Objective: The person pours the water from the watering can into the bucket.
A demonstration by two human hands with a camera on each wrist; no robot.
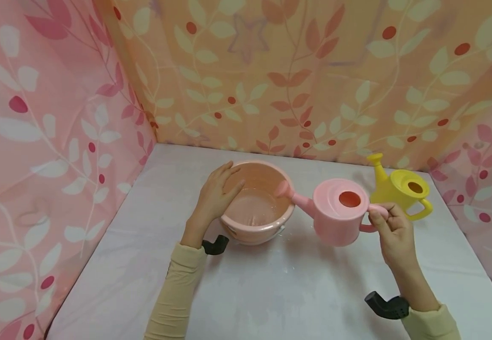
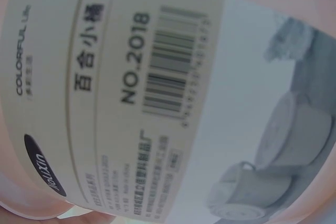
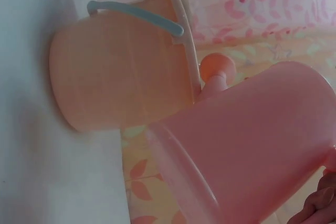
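Observation:
A pink watering can [image 1: 340, 222] is held off the table by my right hand [image 1: 399, 236], thumb and fingers gripping its handle [image 1: 378, 210]. Its spout head [image 1: 285, 190] reaches over the right rim of a pale pink bucket [image 1: 257, 228]. Clear water seems to lie in the bucket. My left hand [image 1: 216, 193] rests at the bucket's left rim with fingers extended and thumb over the opening. The left wrist view is filled by a printed label [image 2: 105, 129] on the bucket. In the right wrist view the can [image 3: 241, 145] hides part of the bucket [image 3: 126, 66].
A yellow watering can [image 1: 399, 189] stands at the back right, behind my right hand. Small water drops dot the white tabletop [image 1: 271, 293] near the bucket. Leaf-patterned cloth [image 1: 211, 75] walls off the back and both sides. The bucket's grey carry handle [image 3: 139, 14] hangs down its side.

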